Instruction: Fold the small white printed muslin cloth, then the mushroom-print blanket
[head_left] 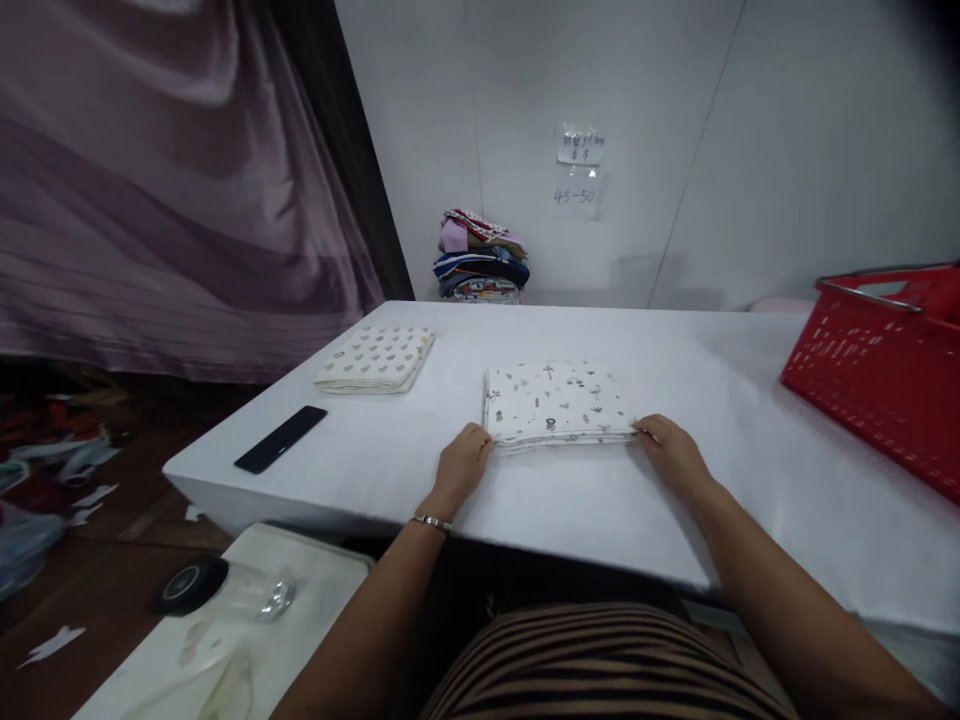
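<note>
A folded white cloth (559,400) with small scattered prints lies flat on the white-covered table (570,505) in front of me. At its near left corner, my left hand (463,462) pinches the edge, a bracelet showing on the wrist. My right hand (670,450) grips the near right corner between thumb and fingers. Several layers show along the near folded edge. To the left rests a second folded cloth (377,360), white with rows of small grey motifs, which neither hand touches.
A dark flat phone-like slab (282,439) lies by the table's left edge. On the right stands a red plastic basket (874,365). Folded fabrics (482,262) are stacked behind the table. A clear bottle (225,590) lies on a lower white surface at the left.
</note>
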